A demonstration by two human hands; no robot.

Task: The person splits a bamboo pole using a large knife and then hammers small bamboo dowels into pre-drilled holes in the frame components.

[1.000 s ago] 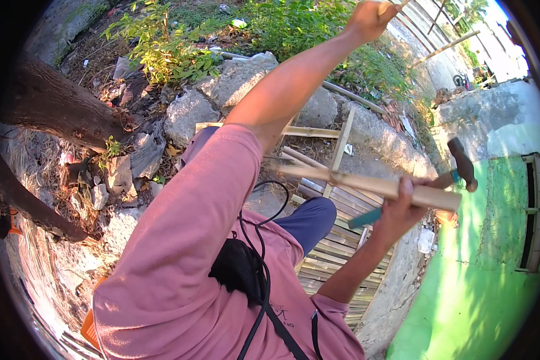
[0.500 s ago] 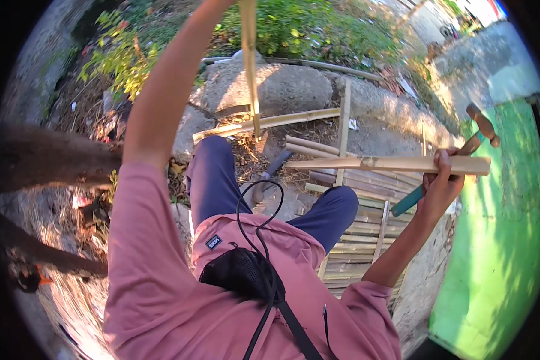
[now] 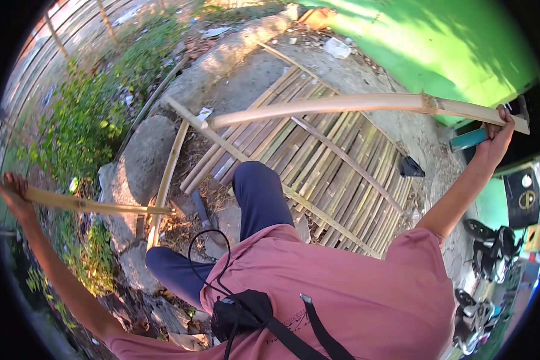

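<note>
Two hands, two bamboo poles

One left hand (image 3: 13, 191) and one right hand (image 3: 498, 135), each gripping one bamboo pole (image 3: 96, 206) (image 3: 354, 105); one slatted bamboo panel (image 3: 318, 162) below.

Yard ground around the bamboo work

A woven bamboo panel (image 3: 336, 174) lies flat on the dirt, beside grey rocks (image 3: 135, 168), green weeds (image 3: 84, 126), a bright green wall (image 3: 438, 42), and parked motorbikes (image 3: 492, 264) at right.
</note>
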